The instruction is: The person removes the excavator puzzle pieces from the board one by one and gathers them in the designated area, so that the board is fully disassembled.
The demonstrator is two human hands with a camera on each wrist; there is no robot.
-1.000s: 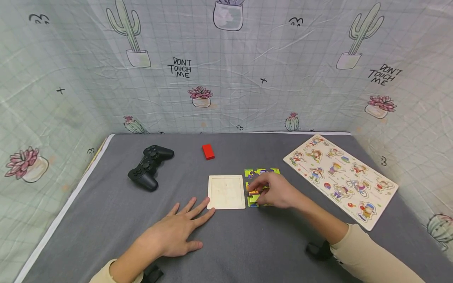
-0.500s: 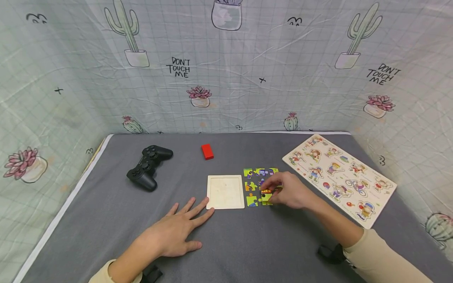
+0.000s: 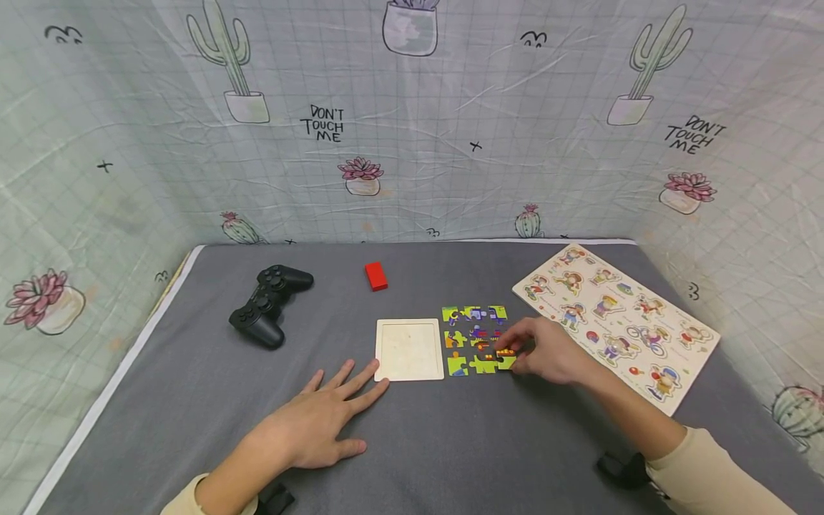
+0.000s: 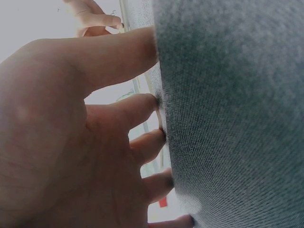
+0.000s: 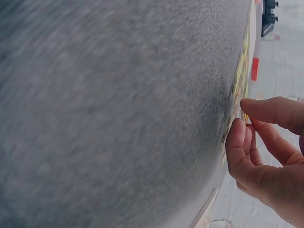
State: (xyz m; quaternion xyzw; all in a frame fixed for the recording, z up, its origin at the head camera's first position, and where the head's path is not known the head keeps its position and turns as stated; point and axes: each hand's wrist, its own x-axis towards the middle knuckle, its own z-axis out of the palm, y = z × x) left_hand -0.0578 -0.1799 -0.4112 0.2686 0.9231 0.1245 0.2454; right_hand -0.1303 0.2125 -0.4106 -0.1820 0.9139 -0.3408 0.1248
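My right hand (image 3: 546,352) pinches a green jigsaw piece (image 3: 506,362) with red and yellow print between thumb and fingers. It is held at the lower right of several loose jigsaw pieces (image 3: 458,366), which lie in rows on the cloth. In the right wrist view the pinched piece shows only as a thin edge between the fingertips. A pale square wooden puzzle frame (image 3: 410,352) lies just left of the pieces, with a bare recess. My left hand (image 3: 322,423) lies spread on the table, its fingertips at the frame's lower left edge.
A black game controller (image 3: 270,305) lies at the left, and a red block (image 3: 376,276) sits behind the frame. On the right, a large wooden board (image 3: 618,322) with printed figures lies slanted, close behind my right hand. Patterned cloth walls (image 3: 412,143) surround the grey table.
My right hand has moved right across the rows with the pinched jigsaw piece, uncovering the left and middle pieces. The left hand has stayed in place.
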